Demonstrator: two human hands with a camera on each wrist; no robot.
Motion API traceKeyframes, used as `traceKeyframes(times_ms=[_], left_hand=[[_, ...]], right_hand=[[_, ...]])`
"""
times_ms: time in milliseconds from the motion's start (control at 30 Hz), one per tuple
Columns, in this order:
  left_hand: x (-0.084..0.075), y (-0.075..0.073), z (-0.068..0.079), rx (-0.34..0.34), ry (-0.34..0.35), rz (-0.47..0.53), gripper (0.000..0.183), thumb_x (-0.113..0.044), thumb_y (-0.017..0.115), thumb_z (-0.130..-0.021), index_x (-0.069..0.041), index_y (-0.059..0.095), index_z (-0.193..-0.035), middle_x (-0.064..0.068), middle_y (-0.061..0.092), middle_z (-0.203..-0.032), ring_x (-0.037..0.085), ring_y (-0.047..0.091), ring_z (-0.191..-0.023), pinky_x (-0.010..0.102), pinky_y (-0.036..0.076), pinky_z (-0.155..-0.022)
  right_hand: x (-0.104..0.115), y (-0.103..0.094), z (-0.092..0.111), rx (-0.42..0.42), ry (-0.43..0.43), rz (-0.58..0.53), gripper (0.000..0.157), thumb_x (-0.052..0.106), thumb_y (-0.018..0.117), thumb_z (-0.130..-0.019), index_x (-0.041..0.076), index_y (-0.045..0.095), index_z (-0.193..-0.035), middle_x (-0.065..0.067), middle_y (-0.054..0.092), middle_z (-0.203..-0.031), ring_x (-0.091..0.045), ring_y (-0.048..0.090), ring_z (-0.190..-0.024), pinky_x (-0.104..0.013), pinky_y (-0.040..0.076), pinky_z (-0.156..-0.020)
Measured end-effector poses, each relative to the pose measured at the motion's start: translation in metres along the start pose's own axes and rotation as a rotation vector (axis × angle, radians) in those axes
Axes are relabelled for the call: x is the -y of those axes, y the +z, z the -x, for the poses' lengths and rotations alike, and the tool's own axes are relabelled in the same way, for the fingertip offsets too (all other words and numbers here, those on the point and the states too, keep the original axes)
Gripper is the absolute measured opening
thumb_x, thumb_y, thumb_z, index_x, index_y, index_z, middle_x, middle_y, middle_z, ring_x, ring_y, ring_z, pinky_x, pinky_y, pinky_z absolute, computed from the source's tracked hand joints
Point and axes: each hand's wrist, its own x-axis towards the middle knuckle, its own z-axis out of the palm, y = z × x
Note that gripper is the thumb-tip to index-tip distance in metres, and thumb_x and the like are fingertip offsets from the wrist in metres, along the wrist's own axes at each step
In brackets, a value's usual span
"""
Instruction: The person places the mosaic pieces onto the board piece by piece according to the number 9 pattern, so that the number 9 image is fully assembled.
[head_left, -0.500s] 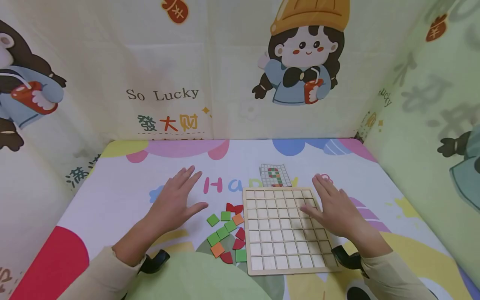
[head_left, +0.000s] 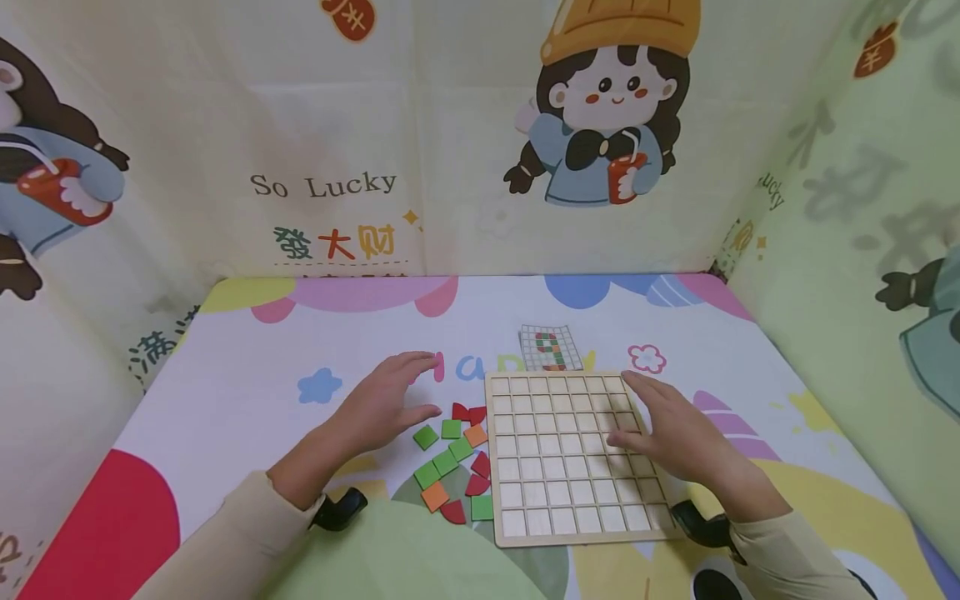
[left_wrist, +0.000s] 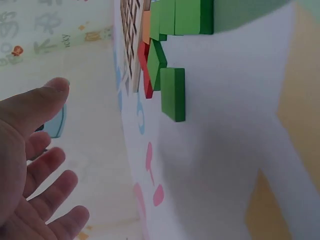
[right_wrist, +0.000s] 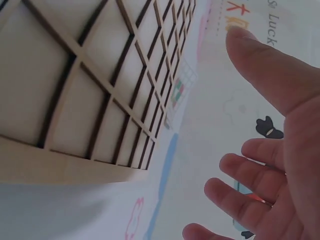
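Note:
A wooden grid board (head_left: 564, 457) with square cells lies on the table, its cells bare. Left of it is a loose group of flat tiles: green squares (head_left: 446, 463), orange squares (head_left: 434, 497) and red rounded pieces (head_left: 453, 512). My left hand (head_left: 378, 402) hovers just up and left of the tiles, fingers relaxed, holding nothing. My right hand (head_left: 678, 429) is over the board's right edge, thumb spread from the fingers, also holding nothing. Both wrist views show the palms bare, with the left hand (left_wrist: 30, 165) apart from the nearest green tile (left_wrist: 172, 94).
Behind the board lies a small gridded pattern card (head_left: 551, 347) with green, red and orange squares forming a 9-like shape. A printed cloth (head_left: 247, 400) covers the table. Patterned curtains (head_left: 465, 233) stand at the back and both sides.
My left hand has moved right and slightly down toward the tiles. The right hand has come down a little beside the board, its fingers slightly more bent. Tiles and board stay put.

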Motion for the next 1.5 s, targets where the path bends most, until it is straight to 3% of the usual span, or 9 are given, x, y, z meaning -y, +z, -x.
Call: traceKeyframes(times_ms=[233, 667, 867, 1100, 1500], left_hand=[[0.0, 0.014, -0.011, 0.115, -0.055, 0.055, 0.062, -0.021, 0.081, -0.086, -0.008, 0.056, -0.141, 0.011, 0.057, -0.14, 0.032, 0.049, -0.131, 0.05, 0.045, -0.102], [-0.008, 0.033, -0.033, 0.234, -0.136, 0.102, 0.046, -0.016, 0.077, -0.089, -0.011, 0.063, -0.133, 0.005, 0.063, -0.13, 0.026, 0.054, -0.124, 0.042, 0.051, -0.095], [-0.006, 0.037, -0.038, 0.28, -0.165, 0.142, 0.039, -0.013, 0.075, -0.09, -0.012, 0.066, -0.127, 0.002, 0.066, -0.122, 0.024, 0.059, -0.117, 0.038, 0.053, -0.092], [-0.005, 0.039, -0.04, 0.313, -0.2, 0.165, 0.033, -0.01, 0.076, -0.089, -0.01, 0.069, -0.121, 0.0, 0.067, -0.11, 0.021, 0.06, -0.107, 0.035, 0.053, -0.09], [-0.006, 0.042, -0.041, 0.31, -0.21, 0.139, 0.032, -0.008, 0.074, -0.09, -0.009, 0.069, -0.122, 0.002, 0.067, -0.111, 0.022, 0.06, -0.105, 0.037, 0.053, -0.092]], right_hand=[[-0.004, 0.006, 0.003, 0.022, -0.002, 0.001, 0.085, 0.032, 0.083, -0.082, -0.009, 0.042, -0.144, -0.031, 0.048, -0.141, -0.051, 0.045, -0.127, -0.064, 0.038, -0.101], [-0.011, 0.013, 0.003, 0.085, -0.032, 0.007, 0.083, 0.028, 0.087, -0.077, -0.007, 0.046, -0.141, -0.03, 0.051, -0.138, -0.05, 0.048, -0.125, -0.062, 0.039, -0.102], [-0.014, 0.016, 0.003, 0.126, -0.006, 0.015, 0.082, 0.03, 0.086, -0.078, -0.006, 0.048, -0.141, -0.029, 0.054, -0.134, -0.049, 0.049, -0.124, -0.061, 0.041, -0.1], [-0.02, 0.019, -0.001, 0.16, -0.015, 0.017, 0.078, 0.032, 0.084, -0.08, -0.007, 0.05, -0.139, -0.028, 0.057, -0.131, -0.049, 0.052, -0.121, -0.06, 0.041, -0.099], [-0.027, 0.018, -0.002, 0.153, 0.008, -0.038, 0.068, 0.026, 0.083, -0.082, -0.007, 0.054, -0.134, -0.028, 0.057, -0.131, -0.049, 0.051, -0.122, -0.061, 0.04, -0.1]])
